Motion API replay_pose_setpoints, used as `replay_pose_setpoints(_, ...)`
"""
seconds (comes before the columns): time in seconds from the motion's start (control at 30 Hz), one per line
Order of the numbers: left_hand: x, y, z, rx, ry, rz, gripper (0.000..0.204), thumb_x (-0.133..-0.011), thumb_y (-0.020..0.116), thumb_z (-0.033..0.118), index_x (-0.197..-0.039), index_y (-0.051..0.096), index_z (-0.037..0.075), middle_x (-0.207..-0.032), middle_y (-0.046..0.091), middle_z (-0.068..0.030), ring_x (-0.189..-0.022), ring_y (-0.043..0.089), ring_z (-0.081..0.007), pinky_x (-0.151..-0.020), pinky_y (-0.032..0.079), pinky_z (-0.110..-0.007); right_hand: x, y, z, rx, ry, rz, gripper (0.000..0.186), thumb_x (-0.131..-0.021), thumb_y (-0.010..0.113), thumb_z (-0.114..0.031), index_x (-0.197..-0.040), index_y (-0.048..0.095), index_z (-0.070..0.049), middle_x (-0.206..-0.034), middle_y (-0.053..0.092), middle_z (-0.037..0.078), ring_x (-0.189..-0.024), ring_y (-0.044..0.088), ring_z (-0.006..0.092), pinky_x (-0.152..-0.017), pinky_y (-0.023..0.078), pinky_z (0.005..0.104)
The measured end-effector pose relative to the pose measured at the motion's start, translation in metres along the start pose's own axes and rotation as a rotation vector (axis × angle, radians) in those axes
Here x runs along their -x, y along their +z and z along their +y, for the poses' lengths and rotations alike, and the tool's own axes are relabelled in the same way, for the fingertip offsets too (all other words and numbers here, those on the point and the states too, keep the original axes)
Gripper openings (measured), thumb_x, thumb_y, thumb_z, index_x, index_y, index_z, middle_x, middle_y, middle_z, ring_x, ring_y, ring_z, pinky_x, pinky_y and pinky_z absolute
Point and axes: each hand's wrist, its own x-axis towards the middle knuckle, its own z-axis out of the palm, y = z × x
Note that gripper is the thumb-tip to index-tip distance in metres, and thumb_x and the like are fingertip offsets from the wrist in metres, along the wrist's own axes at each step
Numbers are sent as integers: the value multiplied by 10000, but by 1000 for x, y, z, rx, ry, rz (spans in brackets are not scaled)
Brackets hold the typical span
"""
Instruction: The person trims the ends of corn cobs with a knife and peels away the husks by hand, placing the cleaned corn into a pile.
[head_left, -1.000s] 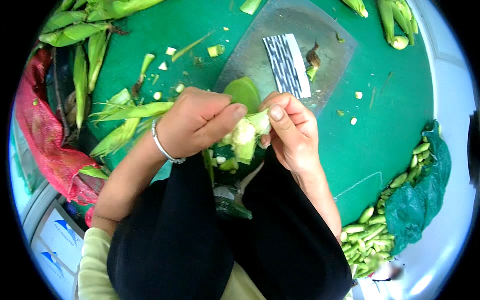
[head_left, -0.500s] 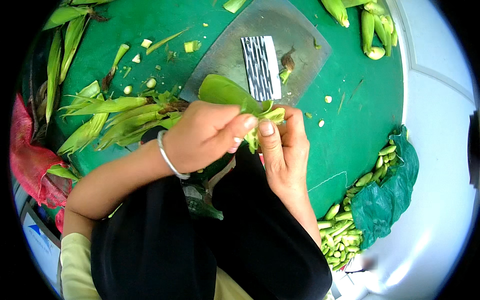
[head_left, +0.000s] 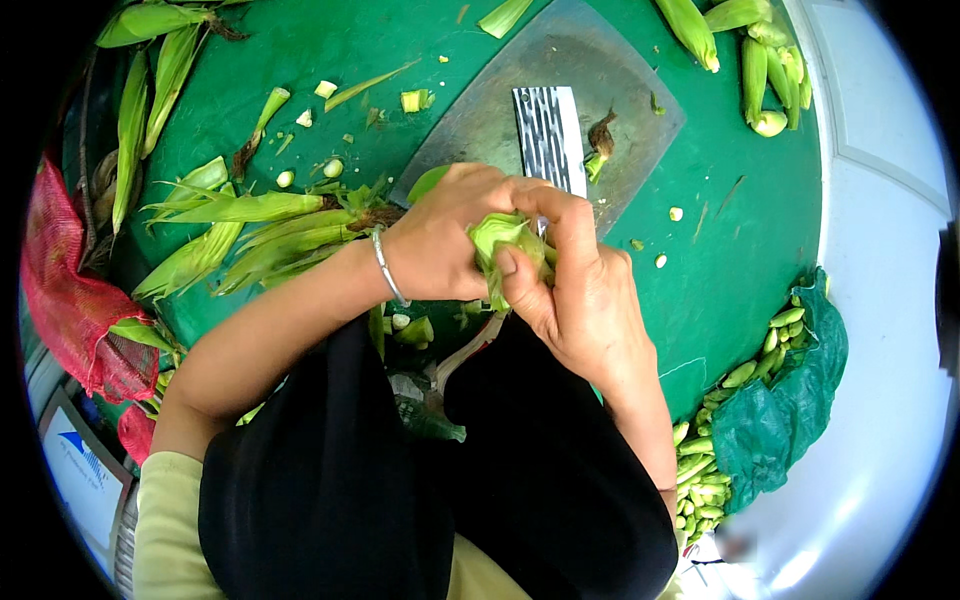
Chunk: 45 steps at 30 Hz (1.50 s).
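Both hands meet over the middle of the green surface, in front of my knees. An ear of corn in its green husk [head_left: 492, 238] is between them, its loosened leaf end showing and the rest mostly hidden. My left hand [head_left: 437, 238] is closed round the ear from the left. My right hand [head_left: 592, 305] grips the husk end, thumb pressed on the leaves and fingers curled over the top. Just beyond the hands, a cleaver with a dark-and-light patterned blade [head_left: 545, 130] lies on a grey cutting board [head_left: 475, 125], beside a cut-off corn tip with brown silk [head_left: 600, 145].
Unpeeled corn ears [head_left: 240, 208] lie in a pile at the left, near a red mesh sack [head_left: 75, 290]. Cut stubs [head_left: 333, 168] are scattered around. Peeled-down green ears [head_left: 755, 75] lie at the far right. A green sack [head_left: 775, 430] spills many more [head_left: 705, 490] nearer.
Both hands have shifted and the ear has turned, so its leaf end faces up. My right fingers have closed over the husk, while my left hand has moved forward round the ear.
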Motion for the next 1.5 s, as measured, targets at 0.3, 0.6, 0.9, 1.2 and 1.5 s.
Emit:
replay_pose_setpoints(0.3,2,-20,-1,76,94,116,588,-653,748,267,-1124,474,46,-961,593,-110,-895,573,-304,-784,431,-386,-4,13,36,-1303,213,-181,303,-911,371,-109,-1182,453,-2,-791,581,87,-590,530,120,-520,441,222)
replay_pose_setpoints(0.6,-1,-63,9,818,-353,568,184,-816,583,224,-880,489,79,-830,539,-76,-831,528,-176,-790,440,-326,4,34,49,-74,-45,-38,856,-661,763,-322,-1332,312,-42,-1297,382,237,-1158,434,365,-967,362,429)
replay_pose_setpoints(0.9,-43,-124,-88,443,-461,958,262,-841,576,65,-1085,483,76,-909,546,-59,-737,568,-166,-653,499,-317,17,44,91,-885,457,-197,806,-673,779,-287,-1309,381,7,-1255,483,165,-1150,467,244,-982,367,371)
replay_pose_setpoints(1.2,-40,-280,-240,-744,-941,855,319,-724,611,92,-1034,555,39,-990,561,-141,-818,580,-305,-786,476,-378,-176,-184,234,-946,190,803,559,-847,612,-255,-1290,368,-19,-1094,558,123,-876,568,194,-768,472,322)
replay_pose_setpoints(1.5,-23,-304,-246,-1792,-493,128,388,-864,410,139,-1249,458,120,-1176,452,-76,-1143,417,-246,-967,310,-540,-14,-23,224,-154,250,-9,288,-687,660,-107,-944,578,-3,-735,588,114,-631,552,235,-614,458,312)
